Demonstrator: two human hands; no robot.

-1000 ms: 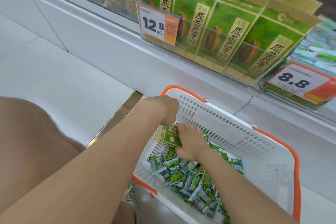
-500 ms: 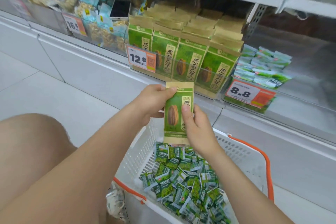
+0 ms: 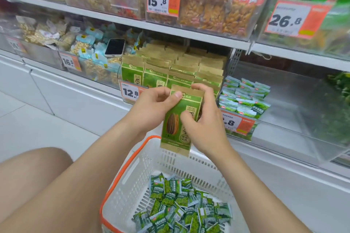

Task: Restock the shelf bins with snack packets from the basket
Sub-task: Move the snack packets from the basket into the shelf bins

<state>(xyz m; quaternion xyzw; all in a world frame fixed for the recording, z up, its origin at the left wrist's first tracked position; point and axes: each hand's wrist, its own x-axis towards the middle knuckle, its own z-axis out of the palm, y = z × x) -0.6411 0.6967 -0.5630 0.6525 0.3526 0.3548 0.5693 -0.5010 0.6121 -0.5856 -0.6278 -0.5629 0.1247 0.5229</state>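
Observation:
Both hands hold a tall green and gold sunflower seed packet (image 3: 175, 128) upright above the basket. My left hand (image 3: 153, 108) pinches its top left corner. My right hand (image 3: 203, 119) grips its right side, fingers over the top edge. The white basket with an orange rim (image 3: 132, 176) sits below and holds several small green snack packets (image 3: 181, 206). Just behind the held packet is the shelf bin of matching green and gold packets (image 3: 170, 70), tagged 12.8.
A bin of small green packets (image 3: 244, 98) stands right of the seed bin, partly filled. A phone (image 3: 115, 47) lies on the nut packets at the left. Upper shelf bins hold orange snack bags (image 3: 214, 7). My bare knee (image 3: 32, 176) is at lower left.
The seed packet came up out of the basket in both hands and now sits higher, close to the front of its shelf bin. The view tilted up, showing the upper shelf.

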